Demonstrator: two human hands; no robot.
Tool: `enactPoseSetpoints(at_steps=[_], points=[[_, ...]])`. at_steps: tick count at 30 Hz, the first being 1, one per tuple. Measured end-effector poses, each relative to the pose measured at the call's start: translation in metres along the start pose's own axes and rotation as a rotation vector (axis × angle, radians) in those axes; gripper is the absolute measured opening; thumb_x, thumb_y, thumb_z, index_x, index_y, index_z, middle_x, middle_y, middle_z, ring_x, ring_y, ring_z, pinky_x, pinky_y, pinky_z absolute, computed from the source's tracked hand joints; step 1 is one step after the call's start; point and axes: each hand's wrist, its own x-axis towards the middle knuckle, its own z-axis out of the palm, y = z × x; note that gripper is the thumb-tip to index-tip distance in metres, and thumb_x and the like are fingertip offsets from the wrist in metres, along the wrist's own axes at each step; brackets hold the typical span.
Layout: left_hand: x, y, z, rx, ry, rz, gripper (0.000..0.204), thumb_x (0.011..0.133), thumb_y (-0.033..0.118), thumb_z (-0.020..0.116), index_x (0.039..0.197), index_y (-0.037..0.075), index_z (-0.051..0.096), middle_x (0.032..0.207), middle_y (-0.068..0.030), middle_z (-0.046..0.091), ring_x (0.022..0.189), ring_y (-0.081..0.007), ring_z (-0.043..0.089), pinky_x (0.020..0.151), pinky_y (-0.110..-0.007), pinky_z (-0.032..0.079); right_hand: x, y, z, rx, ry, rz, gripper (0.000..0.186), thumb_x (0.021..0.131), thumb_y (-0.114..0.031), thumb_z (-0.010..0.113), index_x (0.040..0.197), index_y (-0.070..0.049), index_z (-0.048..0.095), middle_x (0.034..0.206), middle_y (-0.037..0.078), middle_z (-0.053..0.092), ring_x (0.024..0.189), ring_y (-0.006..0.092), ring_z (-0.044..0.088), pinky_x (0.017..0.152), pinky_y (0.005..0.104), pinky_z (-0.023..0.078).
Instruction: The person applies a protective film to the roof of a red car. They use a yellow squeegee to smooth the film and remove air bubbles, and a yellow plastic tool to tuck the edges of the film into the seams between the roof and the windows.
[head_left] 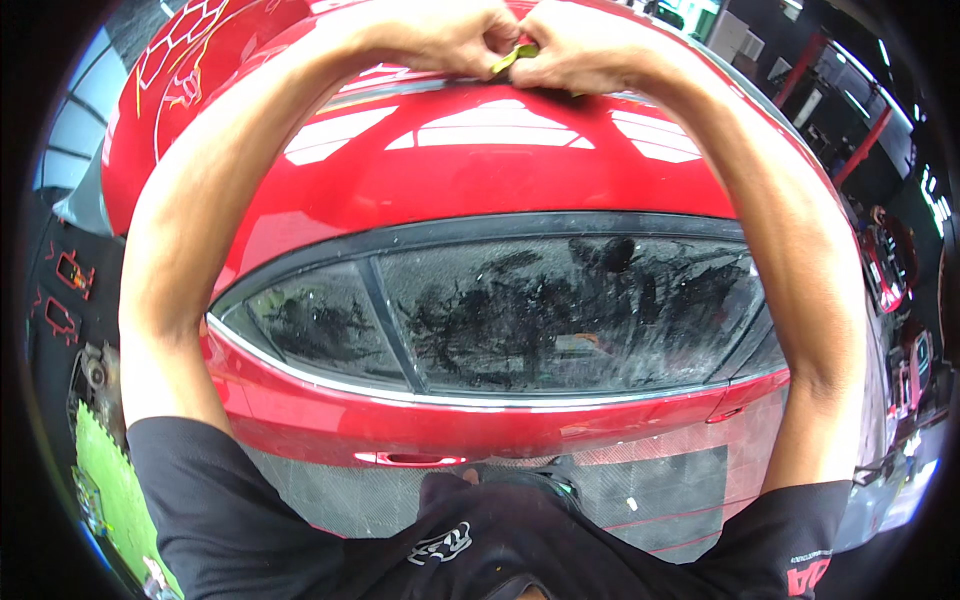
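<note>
Both my arms reach across the roof of a red car. My left hand and my right hand meet at the far side of that roof, beside a dark strip. Between them shows a small, thin yellow-green piece with a bit of red by it; its kind I cannot make out. Fingers of both hands are closed around this piece, the left at its left end and the right at its right end. Under my right hand lies a dark patch, partly hidden.
Nearest me is the car's side, with dusty, smeared windows and a door handle. A red panel with white hexagon lines rises at the far left. Green matting lies at left, grey floor tiles below. Equipment stands at right.
</note>
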Motion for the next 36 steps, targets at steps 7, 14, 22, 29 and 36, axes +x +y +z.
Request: enactPoseSetpoints(at_steps=[7, 14, 22, 29, 36], points=[[-0.008, -0.007, 0.007, 0.068, 0.136, -0.007, 0.017, 0.094, 0.012, 0.066, 0.094, -0.005, 0.064, 0.071, -0.0106, 0.058, 0.066, -0.0150, 0.053, 0.063, -0.035, 0.048, 0.002, -0.008, 0.001, -0.157, 0.047, 0.039, 0.033, 0.080, -0.029, 0.068, 0.086, 0.003, 0.071, 0.076, 0.021, 0.069, 0.069, 0.0320, 0.068, 0.066, 0.0450, 0.054], [-0.056, -0.006, 0.008, 0.115, 0.523, -0.086, 0.022, 0.105, 0.015, 0.058, 0.118, 0.000, 0.066, 0.086, -0.0054, 0.066, 0.078, -0.0102, 0.059, 0.074, -0.029, 0.051, -0.009, -0.005, -0.001, -0.097, 0.128, -0.085, 0.023, 0.083, -0.008, 0.064, 0.101, -0.003, 0.077, 0.089, 0.015, 0.076, 0.083, 0.0261, 0.073, 0.079, 0.0390, 0.057], [-0.113, 0.015, 0.047, 0.266, 0.502, -0.186, 0.031, 0.106, 0.023, 0.053, 0.113, -0.003, 0.068, 0.114, -0.0178, 0.070, 0.111, -0.0326, 0.064, 0.100, -0.041, 0.049, -0.003, -0.025, -0.019, -0.228, -0.077, 0.046, 0.013, 0.086, -0.012, 0.074, 0.096, -0.006, 0.080, 0.092, 0.011, 0.079, 0.089, 0.0230, 0.076, 0.082, 0.0376, 0.059], [-0.114, 0.020, 0.069, 0.499, 0.600, -0.101, 0.027, 0.101, 0.015, 0.049, 0.116, -0.003, 0.062, 0.117, -0.0233, 0.064, 0.114, -0.0381, 0.060, 0.100, -0.046, 0.049, 0.013, -0.047, -0.027, -0.379, -0.157, -0.001, 0.011, 0.083, -0.015, 0.077, 0.085, -0.004, 0.077, 0.080, 0.011, 0.075, 0.080, 0.0254, 0.074, 0.076, 0.0419, 0.057], [-0.101, 0.014, 0.068, 0.586, 0.558, -0.129, 0.026, 0.102, 0.016, 0.047, 0.108, -0.004, 0.063, 0.106, -0.0208, 0.063, 0.102, -0.0343, 0.059, 0.094, -0.046, 0.048, 0.027, -0.059, -0.035, -0.435, -0.284, 0.029, 0.020, 0.078, -0.019, 0.079, 0.086, -0.001, 0.077, 0.076, 0.015, 0.073, 0.073, 0.0282, 0.071, 0.070, 0.0430, 0.057]])
